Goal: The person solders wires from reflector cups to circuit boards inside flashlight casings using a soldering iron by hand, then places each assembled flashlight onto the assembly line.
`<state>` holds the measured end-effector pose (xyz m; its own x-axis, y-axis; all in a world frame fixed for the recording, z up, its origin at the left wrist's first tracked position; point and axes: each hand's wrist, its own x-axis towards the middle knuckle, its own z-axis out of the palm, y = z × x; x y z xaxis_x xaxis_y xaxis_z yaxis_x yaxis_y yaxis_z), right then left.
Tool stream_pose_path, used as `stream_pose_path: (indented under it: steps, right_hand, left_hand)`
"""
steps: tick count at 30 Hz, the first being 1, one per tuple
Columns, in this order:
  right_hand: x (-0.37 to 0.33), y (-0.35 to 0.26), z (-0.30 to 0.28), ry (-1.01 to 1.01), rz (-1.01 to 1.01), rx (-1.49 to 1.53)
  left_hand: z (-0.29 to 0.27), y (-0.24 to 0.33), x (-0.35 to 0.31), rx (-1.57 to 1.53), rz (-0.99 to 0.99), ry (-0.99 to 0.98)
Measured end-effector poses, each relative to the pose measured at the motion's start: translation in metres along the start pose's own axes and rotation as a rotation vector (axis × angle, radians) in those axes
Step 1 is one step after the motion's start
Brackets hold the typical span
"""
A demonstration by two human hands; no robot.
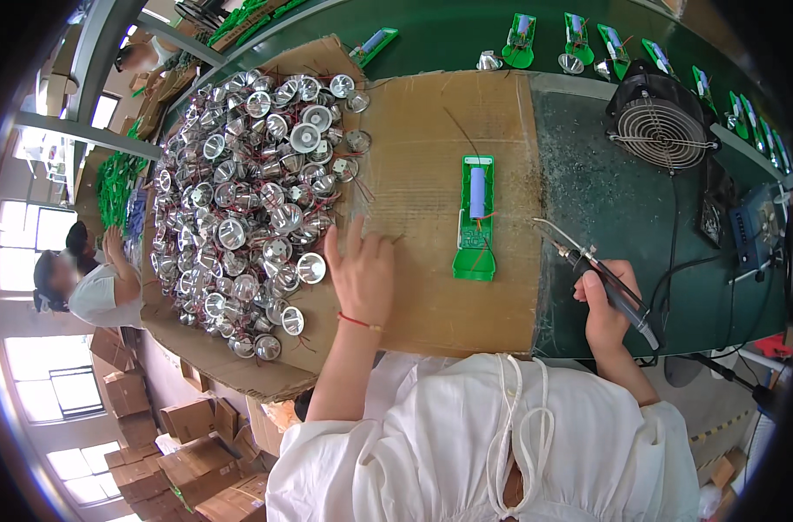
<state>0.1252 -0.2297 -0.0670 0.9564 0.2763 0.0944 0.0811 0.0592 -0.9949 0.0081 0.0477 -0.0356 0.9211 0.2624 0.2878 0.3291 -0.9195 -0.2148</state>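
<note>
Casing: the green casing (473,264) lies on the cardboard (414,122) between the two hands, a bit further out than either one. Nothing's gripping it.
Long axis: runs pretty much straight away from the body, wide flared end closest to the person, narrow end pointing off. The purple cell (476,193) sits in it the same way round.
Left hand: this one (362,277) is off to the casing's near left, fingers loosely spread, palm down. Can't see anything in it. Fingertips are right by the edge of the reflectors (231,191), but whether they're touching one, I honestly can't tell.
Right hand: this one (607,306) is on the casing's near right, fingers wrapped round the handle of the iron (624,300).
Iron: slants forward and to the left out of the right fist, so the tip end aims across toward the casing's right side. There's a clear gap, no contact.
Who's nearer: bare hand vs bare hand, I'd say left by a little. Count the tool and the iron's tip end beats both.
Wires: a red wire (491,214) pokes out of the casing on the right side, so facing the iron. Another bit lies over the wide end.
Reflectors: big heap just left of the left hand, one loose-looking shiny cup (311,268) right beside its fingers.
Fan: the black fan (666,137) is well beyond the right hand, out ahead and further right.
</note>
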Motion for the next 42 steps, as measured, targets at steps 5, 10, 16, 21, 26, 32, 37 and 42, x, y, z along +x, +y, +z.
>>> stream_pose_path:
  steps: [5,10,16,21,26,32,37,42]
  right_hand:
    - [-0.007,-0.005,0.001,-0.021,-0.021,0.028]
    - [-0.006,-0.004,0.014,-0.255,-0.113,-0.006]
    - [-0.005,-0.006,0.022,-0.271,-0.054,-0.047]
    - [-0.004,-0.002,0.028,-0.234,-0.116,-0.041]
    - [-0.004,0.000,0.029,-0.234,-0.131,-0.081]
    - [-0.003,-0.001,0.027,-0.299,-0.080,-0.107]
    - [-0.007,0.002,0.028,-0.182,-0.076,-0.033]
    - [-0.006,0.002,0.027,-0.167,-0.083,-0.015]
  left_hand:
    - [-0.008,0.001,0.006,-0.598,-0.115,0.174]
    - [-0.008,0.044,0.000,-1.028,-0.221,-0.089]
    - [0.001,0.054,0.001,-1.001,-0.293,-0.051]
    - [0.007,0.060,0.002,-0.934,-0.290,-0.075]
    - [0.012,0.060,0.004,-0.902,-0.240,-0.037]
    - [0.013,0.061,0.003,-0.915,-0.237,-0.042]
    - [0.013,0.061,0.004,-0.913,-0.252,-0.061]
    - [0.012,0.061,0.005,-0.921,-0.270,-0.091]
